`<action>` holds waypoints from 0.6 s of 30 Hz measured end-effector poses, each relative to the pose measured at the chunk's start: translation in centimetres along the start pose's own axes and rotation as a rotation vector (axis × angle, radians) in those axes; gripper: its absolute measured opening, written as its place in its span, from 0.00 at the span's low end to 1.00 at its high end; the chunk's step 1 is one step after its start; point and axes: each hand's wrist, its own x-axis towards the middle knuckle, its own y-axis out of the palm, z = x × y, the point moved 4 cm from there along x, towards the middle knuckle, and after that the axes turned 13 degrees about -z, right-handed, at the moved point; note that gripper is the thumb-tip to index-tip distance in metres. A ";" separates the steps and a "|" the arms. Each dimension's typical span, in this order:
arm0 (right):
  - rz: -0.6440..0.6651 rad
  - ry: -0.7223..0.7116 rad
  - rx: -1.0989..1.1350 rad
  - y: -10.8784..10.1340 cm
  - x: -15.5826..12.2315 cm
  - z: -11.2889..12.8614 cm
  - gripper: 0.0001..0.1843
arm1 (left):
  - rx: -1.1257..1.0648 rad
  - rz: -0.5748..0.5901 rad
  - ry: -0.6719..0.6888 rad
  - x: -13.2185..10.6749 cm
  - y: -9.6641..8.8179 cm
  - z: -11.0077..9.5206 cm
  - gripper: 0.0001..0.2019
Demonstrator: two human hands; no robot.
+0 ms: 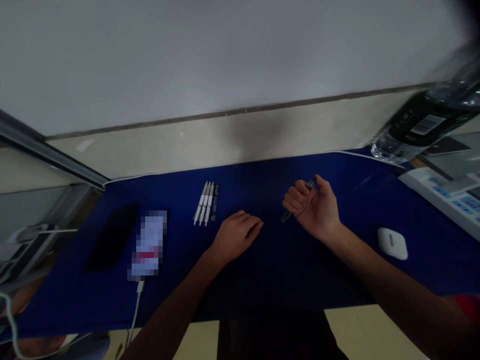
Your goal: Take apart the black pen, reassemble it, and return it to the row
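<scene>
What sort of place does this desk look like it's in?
Probably an office or study desk, going by the blue desk mat, the row of pens laid out on it, and the white keypad with blue keys at its edge.

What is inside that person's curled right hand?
The right hand holds a dark pen, its two ends showing past the fingers; the pen's middle is covered by them.
</scene>
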 end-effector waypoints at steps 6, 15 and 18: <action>-0.006 -0.002 0.002 -0.2 0.2 -0.1 0.18 | 0.003 0.007 0.006 0.1 -0.1 -0.1 0.11; -0.024 -0.001 -0.007 -0.4 0.5 -0.1 0.19 | 0.018 0.025 -0.008 0.1 -0.2 -0.1 0.12; -0.016 0.018 0.005 -0.2 0.4 -0.2 0.20 | 0.020 0.026 -0.002 0.1 -0.3 0.0 0.12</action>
